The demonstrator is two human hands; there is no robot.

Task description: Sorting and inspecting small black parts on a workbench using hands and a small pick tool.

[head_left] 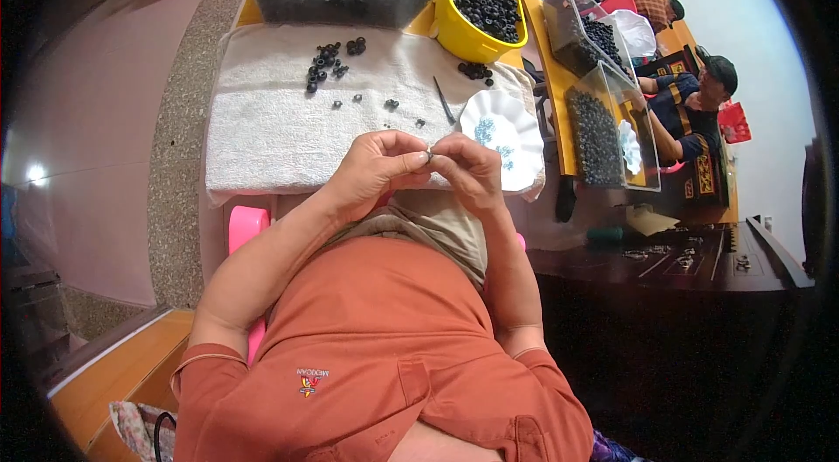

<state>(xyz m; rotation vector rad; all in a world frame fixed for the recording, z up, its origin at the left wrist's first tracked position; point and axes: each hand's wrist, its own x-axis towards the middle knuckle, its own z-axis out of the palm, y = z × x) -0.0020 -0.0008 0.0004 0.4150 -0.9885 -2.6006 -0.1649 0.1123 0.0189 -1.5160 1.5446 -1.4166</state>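
Small dark piece [429, 156] sits pinched between left hand [374, 166] and right hand [473, 168], fingertips closed; close fingerwork seems underway, next needing steadiness.

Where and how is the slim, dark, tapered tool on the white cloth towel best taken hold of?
Probably pinch the slim dark tool around its middle, coming from above and the left: it lies flat, the white scalloped plate sits close on its right, and the tool's far end looks pointed.
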